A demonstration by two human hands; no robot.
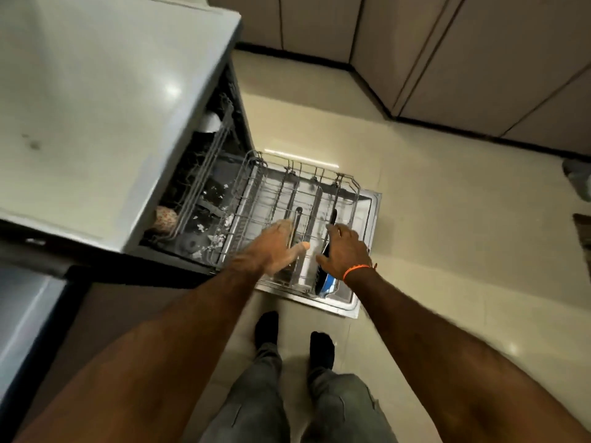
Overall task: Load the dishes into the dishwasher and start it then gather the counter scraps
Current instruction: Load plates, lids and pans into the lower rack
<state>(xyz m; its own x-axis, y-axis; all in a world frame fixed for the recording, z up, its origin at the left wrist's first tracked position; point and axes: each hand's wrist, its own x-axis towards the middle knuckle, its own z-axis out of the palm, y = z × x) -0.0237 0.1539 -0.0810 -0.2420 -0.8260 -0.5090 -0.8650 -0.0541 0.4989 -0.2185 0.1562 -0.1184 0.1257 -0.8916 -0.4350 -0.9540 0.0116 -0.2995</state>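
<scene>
1. Two hands over the pulled-out grey wire lower rack (307, 199), centre of frame. Rack sits on the lowered steel dishwasher door (367, 295); grey countertop (96, 91) fills the upper left.
2. Left hand (275, 247): blurred, fingers stretched out and loose over the rack's left lanes, thumb pointing right. Nothing visibly grasped. A black long-handled utensil (298, 219) stands in the tines just beside it; contact unclear.
3. Right hand (343, 251), orange thread on the wrist: fingers curled down over a dark pan with a blue side (329, 282) standing on edge in the right lane, its black handle (333, 217) pointing toward the top of the frame. Looks like it is gripping the pan's rim, but the fingertips are hidden, so not certain.
4. Upper rack (208, 161) is partly visible inside the tub at centre left, with a pale cup (209, 121) and a patterned bowl (164, 219). White specks lie on the tub floor.
5. Step, my read: loading phase, seating the pan in the lower rack. Start and scrap gathering not begun.
6. Next move needs: pan settled between tines so it won't tip, both hands let go, utensil handle kept below the upper rack, then rack pushed into the tub before the door lifts.
</scene>
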